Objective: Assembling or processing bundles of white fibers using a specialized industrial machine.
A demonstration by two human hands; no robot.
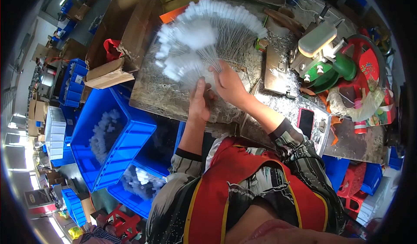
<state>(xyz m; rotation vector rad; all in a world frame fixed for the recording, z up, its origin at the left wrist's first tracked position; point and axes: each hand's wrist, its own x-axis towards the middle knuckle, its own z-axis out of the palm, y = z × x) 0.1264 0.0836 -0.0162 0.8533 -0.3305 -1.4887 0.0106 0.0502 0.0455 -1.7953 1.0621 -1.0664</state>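
My right hand (228,83) grips the wire stems of a fanned bunch of white-tipped brushes (204,31) over the metal worktable (160,98). My left hand (200,100) is just below it, fingers closed on the lower ends of the same bunch. The white fluffy tips spread out up and to the left. Loose wire scraps cover the table under the bunch.
Blue plastic bins (110,135) with white brush pieces stand at lower left. Cardboard boxes (126,22) lie at the back left. A green and red bench machine (334,61) sits at right, with a dark phone (306,121) near it.
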